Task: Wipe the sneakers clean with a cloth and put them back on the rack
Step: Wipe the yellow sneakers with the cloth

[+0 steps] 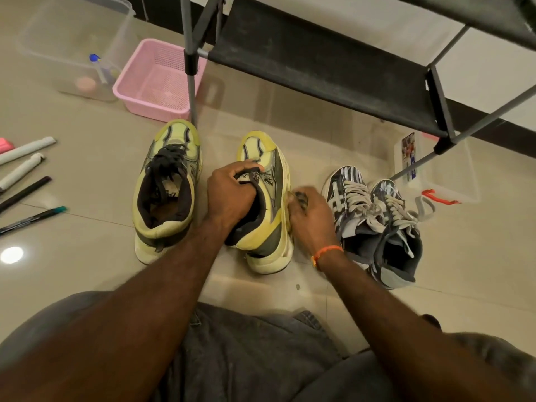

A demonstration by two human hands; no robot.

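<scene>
- Well off to the left of both hands, loose pens and markers (27,195) lie on the glossy beige tiled floor (87,256), with a clear plastic tub (72,47) and a pink mesh plastic basket (158,79) farther back.
- Just left of the left hand (230,195), the first yellow-green chunky sneaker (166,190) stands on the floor, toe pointing away.
- The left hand has its fingers curled into the collar of the second yellow-green sneaker (268,204), clamped on its tongue; the shoe's long axis runs away from the person.
- The right hand (311,219) presses against that shoe's right side, fingers bunched on something small and blurred, likely the cloth; I cannot tell for sure.
- Right of the right hand, a grey-and-white striped pair of sneakers (374,221) waits.
- Beyond, up and away, the black fabric shoe rack (319,62); the left hand is better placed to lift.
</scene>
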